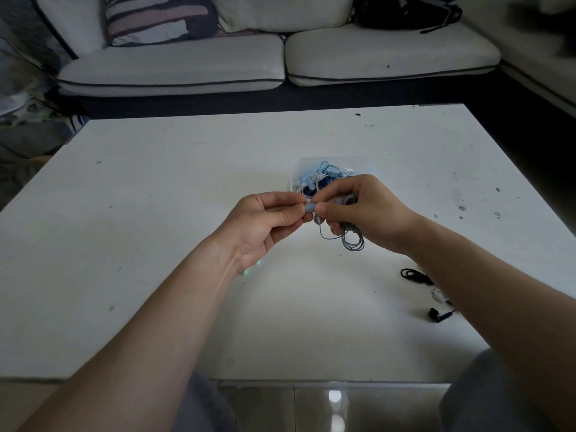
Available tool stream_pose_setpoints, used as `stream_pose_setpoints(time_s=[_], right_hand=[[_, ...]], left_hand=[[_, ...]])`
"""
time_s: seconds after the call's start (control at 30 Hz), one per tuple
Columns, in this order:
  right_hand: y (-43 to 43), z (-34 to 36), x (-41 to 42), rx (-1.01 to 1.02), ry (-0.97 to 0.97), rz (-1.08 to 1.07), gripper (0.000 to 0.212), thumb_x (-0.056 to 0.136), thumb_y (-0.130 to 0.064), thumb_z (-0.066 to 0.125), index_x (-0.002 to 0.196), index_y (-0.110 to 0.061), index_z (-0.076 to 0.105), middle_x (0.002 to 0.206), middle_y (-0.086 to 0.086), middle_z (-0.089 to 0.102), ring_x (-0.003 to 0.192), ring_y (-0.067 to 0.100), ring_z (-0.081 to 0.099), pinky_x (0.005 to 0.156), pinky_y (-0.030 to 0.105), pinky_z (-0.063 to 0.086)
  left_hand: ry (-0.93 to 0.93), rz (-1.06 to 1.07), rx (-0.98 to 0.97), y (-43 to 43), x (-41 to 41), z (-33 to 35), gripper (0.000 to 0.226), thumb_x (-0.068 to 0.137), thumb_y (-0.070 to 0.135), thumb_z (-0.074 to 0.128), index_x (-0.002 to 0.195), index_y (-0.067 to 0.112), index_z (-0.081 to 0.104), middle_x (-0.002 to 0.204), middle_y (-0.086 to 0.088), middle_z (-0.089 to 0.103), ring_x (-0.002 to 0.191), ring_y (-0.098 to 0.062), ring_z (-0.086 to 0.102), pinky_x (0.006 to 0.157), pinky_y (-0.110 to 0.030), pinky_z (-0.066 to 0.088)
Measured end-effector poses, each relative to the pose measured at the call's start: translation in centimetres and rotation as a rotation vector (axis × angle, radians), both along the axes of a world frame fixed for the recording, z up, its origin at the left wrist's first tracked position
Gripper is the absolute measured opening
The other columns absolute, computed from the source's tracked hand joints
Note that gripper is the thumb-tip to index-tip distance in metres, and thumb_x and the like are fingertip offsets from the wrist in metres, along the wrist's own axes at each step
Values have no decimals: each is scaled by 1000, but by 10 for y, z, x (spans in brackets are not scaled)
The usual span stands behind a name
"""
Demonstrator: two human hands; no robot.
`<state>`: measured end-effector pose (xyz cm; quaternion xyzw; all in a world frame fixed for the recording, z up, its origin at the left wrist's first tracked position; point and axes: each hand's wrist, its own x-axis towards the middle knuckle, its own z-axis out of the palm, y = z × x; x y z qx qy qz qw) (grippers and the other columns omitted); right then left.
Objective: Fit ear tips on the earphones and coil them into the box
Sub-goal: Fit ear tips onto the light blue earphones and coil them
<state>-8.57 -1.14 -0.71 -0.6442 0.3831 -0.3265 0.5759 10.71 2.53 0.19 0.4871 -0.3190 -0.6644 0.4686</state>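
A: Where were the hands?

B: Both were raised above the middle of the white table (156, 213). The left hand (265, 222) had its thumb and forefinger pinched together on something small and pale at the fingertips; whether that was an ear tip I could not tell. Its other fingers were curled in.

A: And the right hand?

B: The right hand (364, 213) met the left fingertip to fingertip. Its thumb and forefinger were closed on the grey-blue earbud (310, 208), and its lower fingers were curled around the coiled grey-blue cable (353, 240), whose loops hung below the palm toward 6 o'clock.

A: Where was the box?

B: The clear box (300, 165) stood on the table just beyond the hands, at 12 o'clock from them, partly hidden by the right knuckles. Inside it lay a tangle of blue and white earphones (321, 177).

A: Anything else on the table?

B: At 4 o'clock from the hands, beside the right forearm, lay black earphones (416, 275), with one black earbud (438, 315) nearer the table's front edge and some small white pieces (438, 296) between them, too small to identify. A bit of green (249, 271) showed under the left wrist. A pale sofa (280, 57) stood at 12 o'clock, past the table.
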Motion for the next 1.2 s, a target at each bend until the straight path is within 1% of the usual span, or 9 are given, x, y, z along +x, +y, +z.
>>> stream_pose_setpoints(time_s=[0.1,0.23,0.37,0.57,0.67,0.8,0.97,1.07,1.2], right_hand=[[-2,0,-1,84,-38,20,10,91,-4,68,96,4,71,75,9,66,57,18,50,59,30,41],[-1,0,-2,3,19,16,10,88,-7,72,93,1,72,73,9,67,57,21,51,56,30,43],[0,0,-1,-78,79,-8,11,85,-11,76,90,-2,73,72,8,69,57,19,54,55,27,46],[-3,0,-2,51,-19,22,11,89,-6,71,95,3,72,75,8,66,57,18,50,56,27,42],[-3,-1,-3,1,28,18,8,88,-6,72,93,-1,73,73,8,67,57,20,51,55,28,43],[-2,0,-2,-89,99,-3,5,86,-7,75,89,-4,73,70,4,69,56,16,55,55,26,47],[-2,1,-4,16,-8,21,5,89,-3,70,92,-2,73,73,8,66,56,19,51,55,29,43],[-3,-1,-5,19,7,36,4,89,-3,70,92,-3,73,74,10,67,58,20,51,57,32,44],[-3,-2,-4,-44,64,20,7,86,-4,73,92,0,72,71,6,69,57,19,54,55,30,47]], left_hand=[[15,-4,-5,0,0,2,18,86,-10,61,89,5,69,82,-10,76,78,-18,75,68,-18,58],[-35,-10,-7,1,0,1,17,85,-10,63,89,5,70,80,-10,75,75,-17,75,66,-18,57],[-72,-11,-15,0,0,-1,17,84,-11,64,90,4,70,81,-10,76,76,-19,75,68,-19,58],[3,-5,-3,-1,-1,1,17,86,-10,62,90,5,69,81,-9,76,76,-17,75,67,-18,58],[-45,-13,-14,-1,-1,0,17,85,-10,63,89,5,70,80,-9,75,75,-17,75,67,-18,58],[-93,-20,-22,-1,-1,-2,17,84,-10,64,89,5,70,80,-10,75,75,-19,75,67,-19,57],[-8,-17,-4,-1,-1,0,17,85,-10,62,89,5,70,81,-10,75,75,-17,74,66,-18,57],[-24,-25,-1,0,-2,-1,17,84,-10,63,88,6,70,79,-9,75,74,-17,74,66,-18,57],[-85,-34,-11,0,-2,-2,17,84,-9,66,88,6,71,79,-8,75,73,-18,74,67,-19,58]])
